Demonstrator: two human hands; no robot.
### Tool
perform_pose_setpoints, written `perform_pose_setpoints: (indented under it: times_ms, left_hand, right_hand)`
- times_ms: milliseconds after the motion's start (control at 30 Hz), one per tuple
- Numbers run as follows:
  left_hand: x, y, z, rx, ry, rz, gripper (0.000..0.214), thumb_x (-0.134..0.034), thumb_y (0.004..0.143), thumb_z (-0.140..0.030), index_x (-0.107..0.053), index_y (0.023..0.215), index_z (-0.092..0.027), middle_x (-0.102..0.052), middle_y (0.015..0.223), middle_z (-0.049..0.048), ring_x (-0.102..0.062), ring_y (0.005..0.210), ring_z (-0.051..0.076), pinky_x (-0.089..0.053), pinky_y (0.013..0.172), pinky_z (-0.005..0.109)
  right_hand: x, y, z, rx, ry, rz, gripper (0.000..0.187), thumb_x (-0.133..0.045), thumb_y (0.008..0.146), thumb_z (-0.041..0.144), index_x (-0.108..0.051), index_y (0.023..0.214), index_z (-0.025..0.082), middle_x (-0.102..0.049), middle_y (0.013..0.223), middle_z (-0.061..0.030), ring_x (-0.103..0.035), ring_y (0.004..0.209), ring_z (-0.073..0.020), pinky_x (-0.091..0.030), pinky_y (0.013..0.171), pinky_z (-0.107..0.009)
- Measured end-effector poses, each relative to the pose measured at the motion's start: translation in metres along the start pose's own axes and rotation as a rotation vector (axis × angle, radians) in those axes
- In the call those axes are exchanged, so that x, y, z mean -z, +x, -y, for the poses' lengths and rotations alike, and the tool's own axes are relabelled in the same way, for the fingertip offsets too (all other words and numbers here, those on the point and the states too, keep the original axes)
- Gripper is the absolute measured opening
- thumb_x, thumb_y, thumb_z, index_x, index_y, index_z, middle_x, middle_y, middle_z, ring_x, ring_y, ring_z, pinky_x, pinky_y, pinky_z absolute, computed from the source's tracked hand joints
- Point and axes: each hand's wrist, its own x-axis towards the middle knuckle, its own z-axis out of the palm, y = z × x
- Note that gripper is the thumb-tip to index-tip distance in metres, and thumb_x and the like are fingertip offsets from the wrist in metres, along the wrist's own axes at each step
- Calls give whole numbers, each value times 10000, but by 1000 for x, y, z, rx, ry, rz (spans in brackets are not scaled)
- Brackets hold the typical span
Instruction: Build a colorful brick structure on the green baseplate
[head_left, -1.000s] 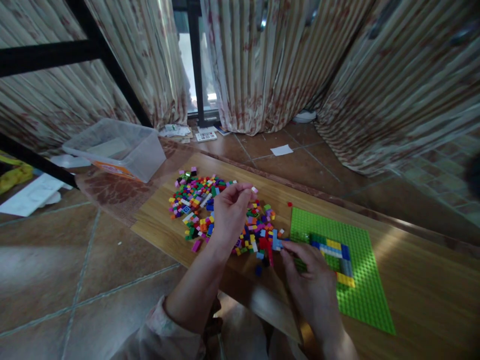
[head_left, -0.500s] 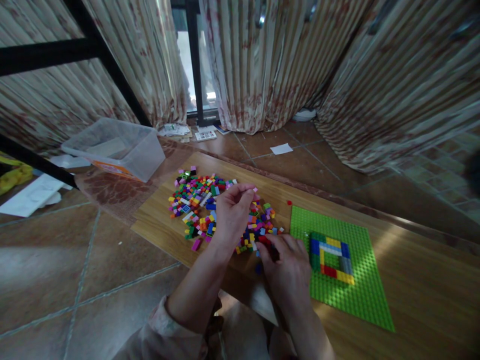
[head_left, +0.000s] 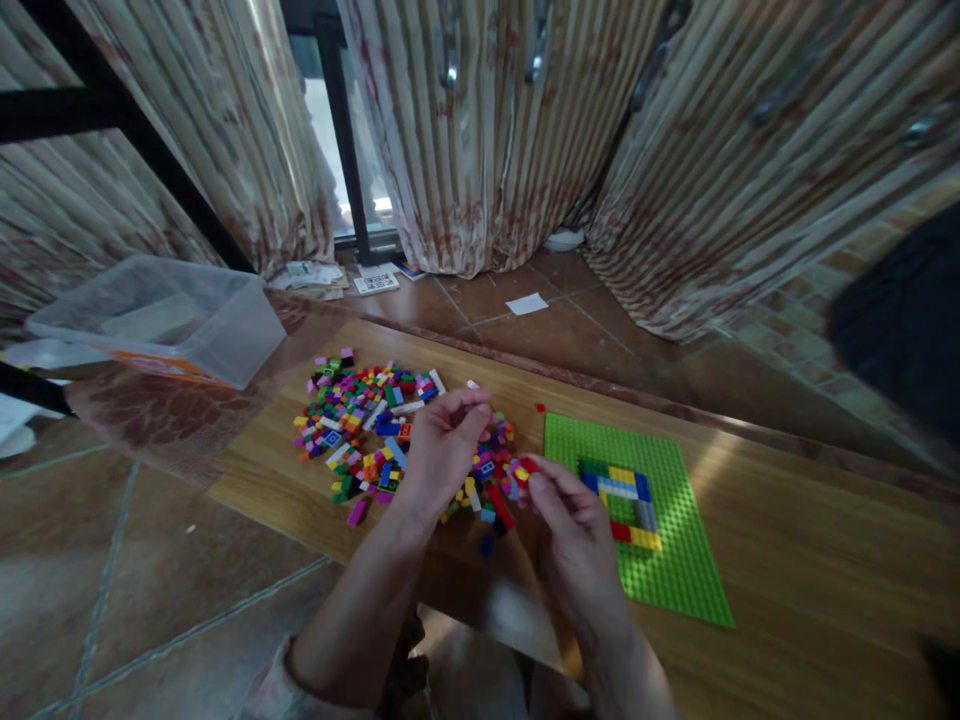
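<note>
Over the loose toy bricks (head_left: 375, 400) my left hand (head_left: 442, 450) is closed in a pinch; a small pale spot shows beyond its fingertips, and I cannot make out whether it is held. Closer to the baseplate, my right hand (head_left: 577, 520) pinches a small red brick (head_left: 528, 466) between thumb and fingers, with a bit of yellow against it. A long red brick (head_left: 499, 506) lies just left of that hand. To the right, a green studded baseplate (head_left: 682, 560) carries a rectangular frame of coloured bricks (head_left: 637, 538), partly hidden by my right hand.
All this lies on a low wooden table (head_left: 810, 560). A clear plastic bin (head_left: 247, 330) stands past its left end. One red piece (head_left: 540, 408) sits by the baseplate's far corner. Behind are striped curtains (head_left: 495, 150), and a dark shape (head_left: 900, 310) shows at right.
My right hand has raised the red brick off the edge of the pile. The left hand stays pinched over the bricks. The whole view has shifted, and the dark shape at right shows more.
</note>
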Motion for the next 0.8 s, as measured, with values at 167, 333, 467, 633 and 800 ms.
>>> perform_pose_setpoints:
  times_ms: [167,333,467,633,800]
  left_hand:
    - [-6,-12,3,54,13,438,208,-690,767,-271,-727,946,-172,-723,866,55,-654,731,154,-524,678,262]
    - [-14,-24,-5,-22,83,669,218,-643,829,-257,-725,1024,-203,-711,956,68,-662,789,170,-533,733,286]
    - [-19,-27,-3,-88,146,636,216,-652,825,-246,-726,1023,-204,-704,983,72,-665,814,176,-542,750,287]
    - [-31,-35,12,-74,166,514,183,-686,798,-252,-731,965,-194,-713,853,54,-660,742,160,-548,721,282]
    - [-41,-39,27,64,-77,509,145,-730,745,-253,-754,864,-176,-717,757,46,-656,637,145,-557,676,290]
  right_hand:
    - [15,5,6,-20,209,49,249,-625,857,387,-699,1064,270,-713,902,-26,-619,715,-134,-531,678,-298]
    - [26,7,8,14,251,0,207,-642,845,350,-705,1033,291,-712,941,-17,-618,740,-129,-522,674,-285]
    - [29,6,10,37,248,-49,200,-670,825,351,-709,1008,280,-714,971,-23,-636,780,-136,-528,670,-282]
    - [41,4,4,105,86,-101,259,-681,819,368,-698,1056,266,-715,1072,-57,-665,882,-179,-557,762,-357]
    - [58,0,0,35,-130,-209,366,-734,761,395,-708,1098,257,-717,1116,-70,-683,951,-215,-567,815,-367]
